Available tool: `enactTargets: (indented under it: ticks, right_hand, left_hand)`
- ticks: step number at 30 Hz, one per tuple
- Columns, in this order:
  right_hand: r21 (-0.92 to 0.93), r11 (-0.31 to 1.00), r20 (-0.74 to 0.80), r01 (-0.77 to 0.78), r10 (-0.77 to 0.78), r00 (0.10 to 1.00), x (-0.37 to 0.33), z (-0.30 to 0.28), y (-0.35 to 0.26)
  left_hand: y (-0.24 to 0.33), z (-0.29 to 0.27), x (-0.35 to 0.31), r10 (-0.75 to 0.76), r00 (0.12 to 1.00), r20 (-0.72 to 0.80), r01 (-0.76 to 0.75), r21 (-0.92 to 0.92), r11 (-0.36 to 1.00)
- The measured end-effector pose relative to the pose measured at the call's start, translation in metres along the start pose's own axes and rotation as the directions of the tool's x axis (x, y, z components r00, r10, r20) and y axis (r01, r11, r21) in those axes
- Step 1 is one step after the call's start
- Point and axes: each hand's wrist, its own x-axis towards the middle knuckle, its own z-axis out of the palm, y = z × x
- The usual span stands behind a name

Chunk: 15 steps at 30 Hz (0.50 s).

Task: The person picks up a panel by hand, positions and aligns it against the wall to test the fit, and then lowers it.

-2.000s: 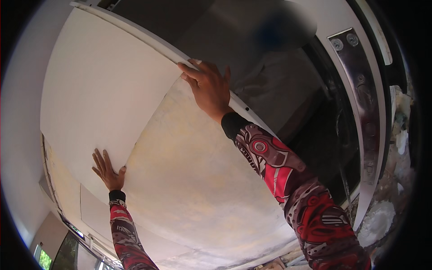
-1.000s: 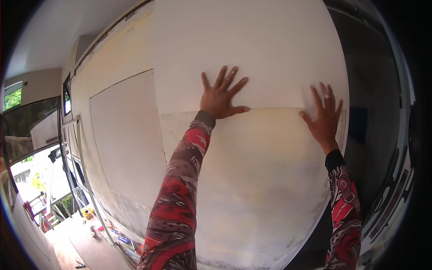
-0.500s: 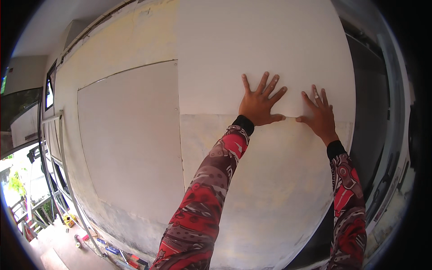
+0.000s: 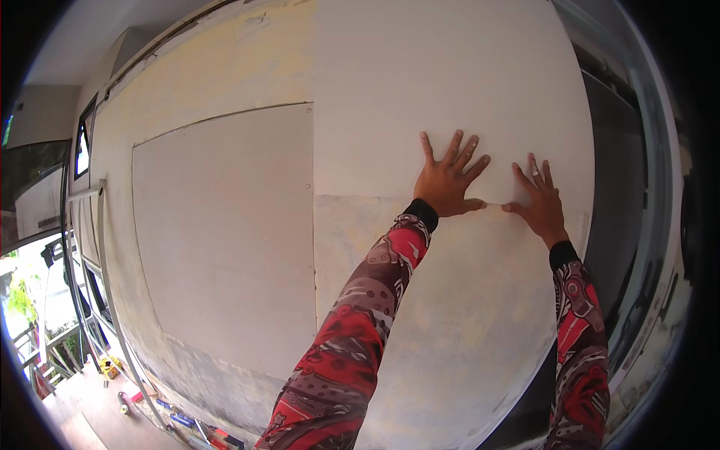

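My left hand [image 4: 446, 182] lies against a large pale wall panel [image 4: 450, 67], its fingers spread and pointing up. Just to its right, my right hand [image 4: 541, 206] also rests on the panel with fingers apart. Both thumbs point toward each other along the panel's bottom edge. Beneath that edge shows bare wall [image 4: 465, 300] with yellowish, patchy paint. A second pale panel [image 4: 225, 232] is fixed lower on the left, with small fastener dots down its right side. Neither hand holds a thing.
A metal ladder or frame [image 4: 105, 247] stands at the left. Along the wall's foot lie several tools, among them a blue-handled one [image 4: 182, 418] and a yellow item [image 4: 110, 367]. A dark opening [image 4: 619, 172] borders the wall on the right.
The whole view has shifted slightly, so the wall and hands appear a little farther right and lower. Both hands keep their places on the panel.
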Motion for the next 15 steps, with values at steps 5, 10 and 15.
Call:
enactTargets:
  ticks: [5,10,15]
  right_hand:
    - [0.005,1.0,-0.042,0.016,-0.016,0.999,0.0002,0.0072,0.0047]
    - [0.007,1.0,-0.04,0.016,-0.015,0.999,-0.0006,0.0115,0.0039]
    - [0.029,0.999,-0.039,0.024,-0.023,0.999,0.0003,0.0096,0.0017]
  left_hand:
    - [0.0005,0.0008,-0.0007,-0.003,1.0,-0.01,0.003,0.008,1.0]
    - [0.0009,0.0019,-0.0016,0.002,1.0,-0.016,-0.002,0.014,1.0]
    - [-0.0009,0.0024,-0.0045,0.002,0.999,-0.042,-0.002,0.008,1.0]
